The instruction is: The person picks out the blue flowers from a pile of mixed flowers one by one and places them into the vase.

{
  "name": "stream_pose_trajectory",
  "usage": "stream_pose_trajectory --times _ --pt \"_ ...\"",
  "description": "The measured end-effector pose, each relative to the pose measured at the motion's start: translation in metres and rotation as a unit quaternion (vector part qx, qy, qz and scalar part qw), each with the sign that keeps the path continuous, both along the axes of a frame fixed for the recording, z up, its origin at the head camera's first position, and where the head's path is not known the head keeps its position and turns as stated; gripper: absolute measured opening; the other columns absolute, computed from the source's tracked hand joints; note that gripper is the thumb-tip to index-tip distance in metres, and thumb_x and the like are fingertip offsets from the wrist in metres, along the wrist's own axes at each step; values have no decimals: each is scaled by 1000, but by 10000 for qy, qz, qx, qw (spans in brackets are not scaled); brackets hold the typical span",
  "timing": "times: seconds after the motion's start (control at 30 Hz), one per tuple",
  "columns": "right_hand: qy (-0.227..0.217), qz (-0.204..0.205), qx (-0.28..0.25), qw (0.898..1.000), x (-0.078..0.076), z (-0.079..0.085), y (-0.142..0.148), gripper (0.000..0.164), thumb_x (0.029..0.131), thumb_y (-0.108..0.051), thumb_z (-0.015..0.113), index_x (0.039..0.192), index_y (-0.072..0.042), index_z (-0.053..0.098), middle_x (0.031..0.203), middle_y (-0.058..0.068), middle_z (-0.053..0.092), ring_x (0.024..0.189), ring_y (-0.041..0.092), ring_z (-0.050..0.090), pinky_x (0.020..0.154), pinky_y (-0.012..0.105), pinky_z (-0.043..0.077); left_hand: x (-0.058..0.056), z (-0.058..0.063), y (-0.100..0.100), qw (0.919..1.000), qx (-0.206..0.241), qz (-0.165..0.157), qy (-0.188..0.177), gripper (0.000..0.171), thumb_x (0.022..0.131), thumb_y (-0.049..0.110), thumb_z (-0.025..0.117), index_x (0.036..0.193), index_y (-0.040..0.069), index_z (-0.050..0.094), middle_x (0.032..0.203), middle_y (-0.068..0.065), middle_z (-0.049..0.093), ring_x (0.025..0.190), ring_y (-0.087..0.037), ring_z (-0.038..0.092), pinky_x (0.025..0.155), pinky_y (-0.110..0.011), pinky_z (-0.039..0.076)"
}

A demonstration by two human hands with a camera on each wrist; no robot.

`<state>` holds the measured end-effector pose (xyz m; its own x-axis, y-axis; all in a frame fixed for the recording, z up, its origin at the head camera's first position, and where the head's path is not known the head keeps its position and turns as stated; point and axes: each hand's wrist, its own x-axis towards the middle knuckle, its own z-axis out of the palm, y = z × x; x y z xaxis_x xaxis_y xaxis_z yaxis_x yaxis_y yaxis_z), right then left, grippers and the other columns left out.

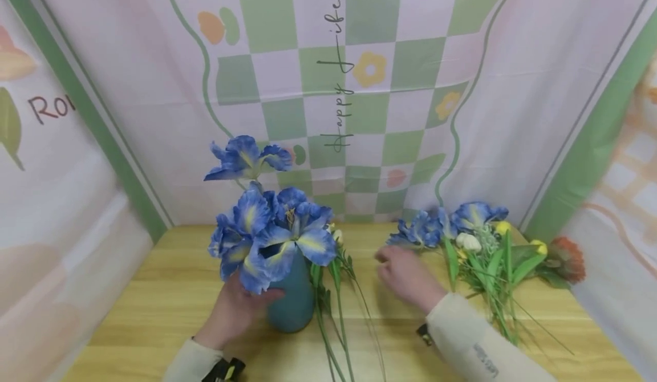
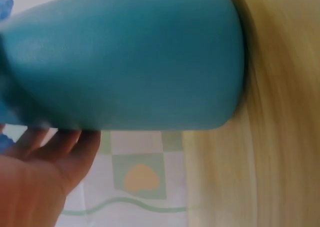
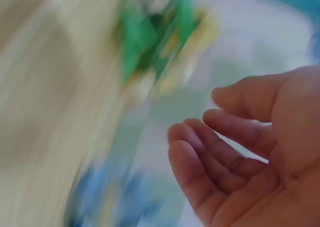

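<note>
A blue-green vase point(image 1: 291, 308) stands upright on the table, with several blue artificial irises point(image 1: 277, 228) spreading from its mouth. My left hand point(image 1: 238, 311) holds the vase from its left side, thumb across the front. In the left wrist view the fingers of that hand point(image 2: 45, 172) reach round the vase point(image 2: 135, 62) and partly disappear behind it. My right hand point(image 1: 405, 276) is above the table, between the vase and the loose flowers. Its fingers are loosely bent and nothing is in them, as the right wrist view of the hand point(image 3: 240, 152) shows.
Thin green stems point(image 1: 336, 319) with small pale blossoms lie just right of the vase. Farther right is a pile of loose flowers: blue irises point(image 1: 474, 216), a white bloom point(image 1: 468, 242), yellow buds point(image 1: 503, 228) and an orange-red flower point(image 1: 567, 259). A checkered cloth point(image 1: 354, 102) hangs behind.
</note>
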<state>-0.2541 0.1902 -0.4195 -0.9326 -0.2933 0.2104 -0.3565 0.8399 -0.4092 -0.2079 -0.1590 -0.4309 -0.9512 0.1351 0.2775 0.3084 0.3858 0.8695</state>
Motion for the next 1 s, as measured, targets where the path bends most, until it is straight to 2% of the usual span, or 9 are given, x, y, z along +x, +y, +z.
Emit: stream_pose_trajectory --times 0.13,0.23,0.37,0.5,0.6,0.77,0.9,1.0 --pt "203 -493 934 9942 -19 -3 65 20 86 3 60 105 4 68 93 18 65 83 35 63 73 53 56 -3 0 -3 9999 -4 -116 -63 61 78 33 85 131 20 57 124 2 65 115 -25 60 98 -50 49" --pt "-58 -740 1444 9867 -27 -2 100 16 86 6 56 98 5 66 89 20 64 81 38 62 71 55 55 -5 0 -4 9998 -71 -145 -108 61 78 33 86 130 19 58 123 2 65 114 -23 61 99 -49 49" --pt "-439 -767 1655 9822 -32 -5 123 13 90 5 53 94 4 66 88 21 66 81 39 64 73 57 55 -8 2 -6 9995 -91 -291 -4 59 79 30 86 129 17 59 122 1 66 113 -23 61 98 -48 50" --pt "-517 -680 1639 9828 -34 -8 128 14 92 3 53 91 2 66 85 18 66 78 38 64 71 57 56 -9 2 -8 9992 -35 -391 101 59 79 27 86 130 15 59 123 -1 65 114 -24 60 98 -47 50" --pt "-364 -637 1498 9860 -34 -5 126 18 96 1 51 86 0 66 79 13 65 72 33 63 67 55 56 -10 3 -9 9989 84 -454 48 60 79 25 86 131 13 58 124 -2 64 116 -24 60 100 -47 49" --pt "162 -654 987 9928 -32 17 115 21 97 -4 54 82 -1 67 71 7 63 64 26 59 61 50 55 -8 3 -9 9987 150 -492 -50 63 80 26 84 135 12 55 128 -4 63 119 -26 58 102 -49 46" --pt "537 -744 643 9937 -24 38 97 16 96 -9 60 94 3 70 82 13 68 72 31 64 67 54 56 -3 5 -6 9994 -74 -323 -58 66 84 33 81 138 12 51 130 -4 62 120 -28 57 102 -52 46" --pt "539 -834 221 9948 -12 51 78 20 98 -16 61 103 1 70 91 14 71 78 30 65 71 54 56 5 9 -2 9995 -329 -33 19 64 86 38 78 138 13 51 129 -3 62 118 -26 58 99 -49 49"
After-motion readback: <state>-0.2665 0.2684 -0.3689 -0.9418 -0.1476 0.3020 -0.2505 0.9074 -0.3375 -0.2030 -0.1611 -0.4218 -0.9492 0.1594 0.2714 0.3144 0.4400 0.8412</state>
